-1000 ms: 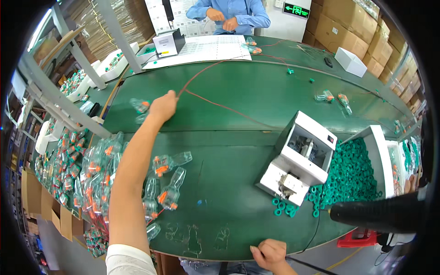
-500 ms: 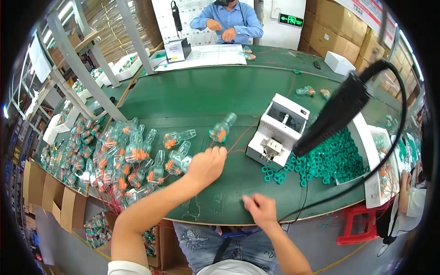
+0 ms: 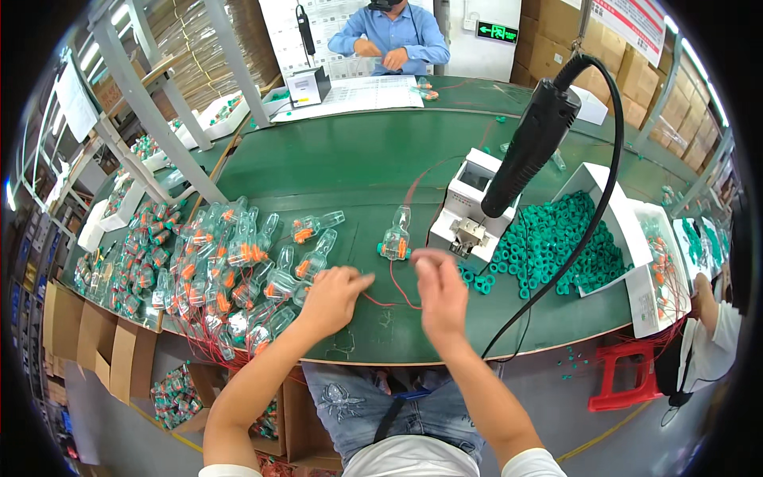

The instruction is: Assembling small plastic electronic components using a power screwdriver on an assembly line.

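Red wire (image 3: 391,294) is pinched between left hand (image 3: 332,296) and right hand (image 3: 439,292), fingers pressed together, stretched taut near the clear housing (image 3: 395,237) for handling.

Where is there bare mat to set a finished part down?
Bare green mat lies beyond the lone clear part, up toward the paper sheets. Crowded: the pile of clear parts left of the left hand, the green rings right of the white machine.

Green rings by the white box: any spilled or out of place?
Yes. A few green rings lie loose on the table outside the white box, beside the small white machine. More green bits are scattered on the floor near the red stool.
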`<state>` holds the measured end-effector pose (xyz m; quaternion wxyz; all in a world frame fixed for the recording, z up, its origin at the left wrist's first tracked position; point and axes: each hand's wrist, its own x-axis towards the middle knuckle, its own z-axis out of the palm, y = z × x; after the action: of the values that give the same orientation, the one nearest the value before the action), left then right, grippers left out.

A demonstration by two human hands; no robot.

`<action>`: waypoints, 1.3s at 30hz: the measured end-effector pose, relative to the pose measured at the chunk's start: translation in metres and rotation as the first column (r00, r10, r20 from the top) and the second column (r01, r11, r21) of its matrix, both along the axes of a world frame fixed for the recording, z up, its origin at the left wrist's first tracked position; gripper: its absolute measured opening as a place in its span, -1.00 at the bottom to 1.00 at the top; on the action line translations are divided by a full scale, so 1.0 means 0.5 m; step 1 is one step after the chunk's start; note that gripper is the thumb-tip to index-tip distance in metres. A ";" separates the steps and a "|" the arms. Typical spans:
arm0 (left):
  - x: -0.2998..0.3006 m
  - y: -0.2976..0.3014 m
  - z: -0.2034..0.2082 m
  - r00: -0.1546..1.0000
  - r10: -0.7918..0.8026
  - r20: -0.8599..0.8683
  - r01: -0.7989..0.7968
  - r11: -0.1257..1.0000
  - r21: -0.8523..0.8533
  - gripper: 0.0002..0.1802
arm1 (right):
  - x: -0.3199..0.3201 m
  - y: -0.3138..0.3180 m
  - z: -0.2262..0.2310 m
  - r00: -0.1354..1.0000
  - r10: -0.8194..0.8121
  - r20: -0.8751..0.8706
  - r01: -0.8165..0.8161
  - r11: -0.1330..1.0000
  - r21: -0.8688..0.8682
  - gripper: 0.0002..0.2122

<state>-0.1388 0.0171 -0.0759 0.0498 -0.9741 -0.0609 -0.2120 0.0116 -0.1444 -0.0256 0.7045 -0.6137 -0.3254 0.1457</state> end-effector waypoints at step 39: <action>0.112 -0.247 -0.053 0.983 0.050 0.179 0.052 0.850 -0.524 -0.69 | 0.231 0.039 0.177 0.964 0.012 0.264 -0.124 0.902 0.413 -0.48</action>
<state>-0.0830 -0.1067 -0.1025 -0.2249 -0.9262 -0.1206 -0.2774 0.1271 -0.1251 0.0630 0.7680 -0.4468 -0.4585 0.0156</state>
